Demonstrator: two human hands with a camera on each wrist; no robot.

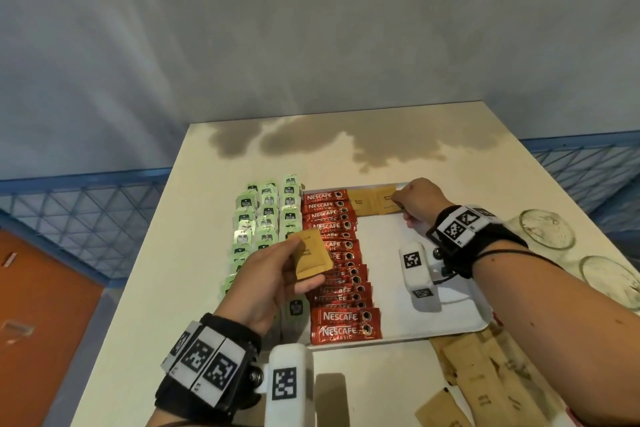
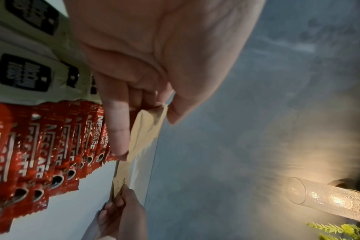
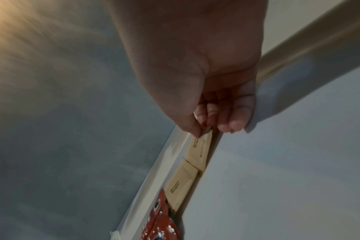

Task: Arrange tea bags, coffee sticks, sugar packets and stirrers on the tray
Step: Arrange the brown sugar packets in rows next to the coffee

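A white tray [image 1: 388, 253] holds several green tea bags [image 1: 266, 215] in columns at its left and a column of red coffee sticks [image 1: 325, 198] beside them. Two brown sugar packets lie along the far rim. My right hand [image 1: 398, 204] pinches the right-hand packet [image 1: 382, 199], which touches the other packet [image 1: 360, 201]. The right wrist view shows thumb and fingers pinching the corner of that packet [image 3: 201, 146]. My left hand [image 1: 292, 267] holds another brown sugar packet [image 1: 311, 260] in the air above the coffee sticks, thumb underneath; the left wrist view shows this packet [image 2: 148, 126].
Several loose brown packets and long paper sticks [image 1: 485, 374] lie on the table off the tray's near right corner. Two clear glasses [image 1: 547, 229] [image 1: 609, 281] stand at the table's right edge. A dark stain [image 1: 381, 146] marks the far tabletop.
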